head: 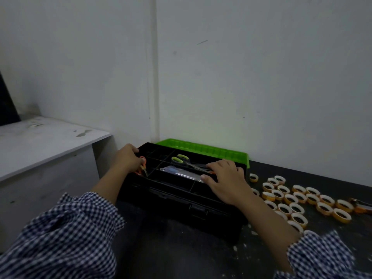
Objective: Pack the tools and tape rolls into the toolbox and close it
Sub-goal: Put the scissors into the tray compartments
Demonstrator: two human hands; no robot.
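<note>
A black toolbox (pixel 181 206) stands on the dark table with its green lid (pixel 201 147) open behind it. In its top sits a black divided tray (pixel 173 179). The tray holds green-handled scissors (pixel 179 159), an orange-handled tool (pixel 143 166) and a clear packet (pixel 181 172) with something blue inside. My left hand (pixel 128 158) grips the tray's left rim, fingers curled over it. My right hand (pixel 225 180) holds the tray's right end, fingers spread over the rim and thumb along the packet. Several yellow tape rolls (pixel 298 198) lie on the table right of the box.
An orange-handled tool (pixel 362 205) lies at the far right beyond the rolls. A white ledge (pixel 50 141) runs along the left, higher than the table. The wall stands close behind the green lid. White specks dot the dark table (pixel 181 254) in front.
</note>
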